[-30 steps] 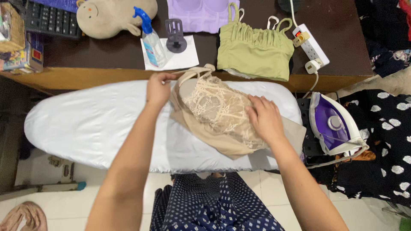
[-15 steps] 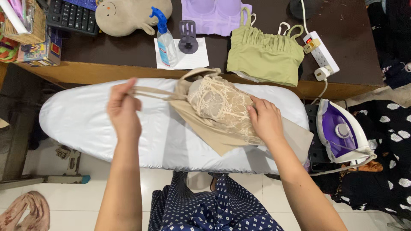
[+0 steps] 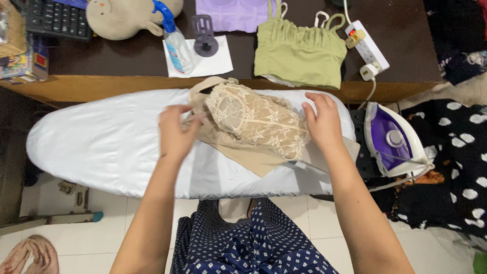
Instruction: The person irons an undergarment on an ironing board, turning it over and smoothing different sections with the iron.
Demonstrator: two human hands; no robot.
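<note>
Now, entries by item:
Left hand (image 3: 175, 133): fingers pinched on the thin beige strap (image 3: 194, 117) at the garment's left end.
Right hand (image 3: 323, 122): fingers spread, palm flat on the garment's right end.
Lace camisole (image 3: 256, 122): beige, openwork floral lace over plain smooth lining, crumpled, lying between the two hands.
Ironing board (image 3: 101, 142): long oval, shiny silver-white cover, under both hands.
Steam iron (image 3: 393, 144): purple and white plastic, just right of the right hand.
Green ruched top (image 3: 299, 53): flat on dark wooden desk (image 3: 101, 61), beyond the right hand.
</note>
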